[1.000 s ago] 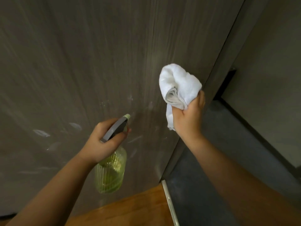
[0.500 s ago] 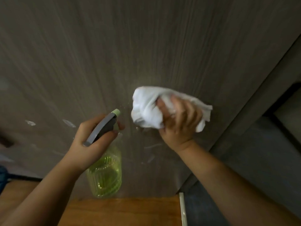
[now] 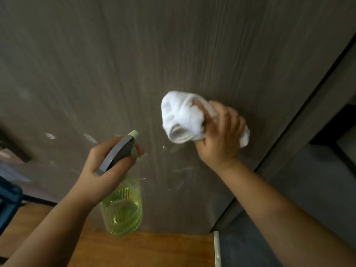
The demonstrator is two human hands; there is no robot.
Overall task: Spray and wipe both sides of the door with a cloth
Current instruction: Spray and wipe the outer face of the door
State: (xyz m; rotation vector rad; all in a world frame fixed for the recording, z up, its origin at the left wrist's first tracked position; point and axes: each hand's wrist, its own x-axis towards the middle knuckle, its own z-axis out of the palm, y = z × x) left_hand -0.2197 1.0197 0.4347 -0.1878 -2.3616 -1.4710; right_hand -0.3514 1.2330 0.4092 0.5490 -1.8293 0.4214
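White cloth [image 3: 183, 120] is soft, bunches easy, so we keep it balled in right hand [image 3: 219, 139], clamped on it, pressed flat vs door [image 3: 173, 54]. Left hand [image 3: 107, 170] wrapped round spray bottle [image 3: 123, 205] neck; ribbed plastic, light.

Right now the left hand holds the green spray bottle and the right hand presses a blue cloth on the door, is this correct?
Not quite: the cloth is white, not blue, as the head view shows. The rest is right: the left hand holds the green spray bottle and the right hand presses the cloth on the door.
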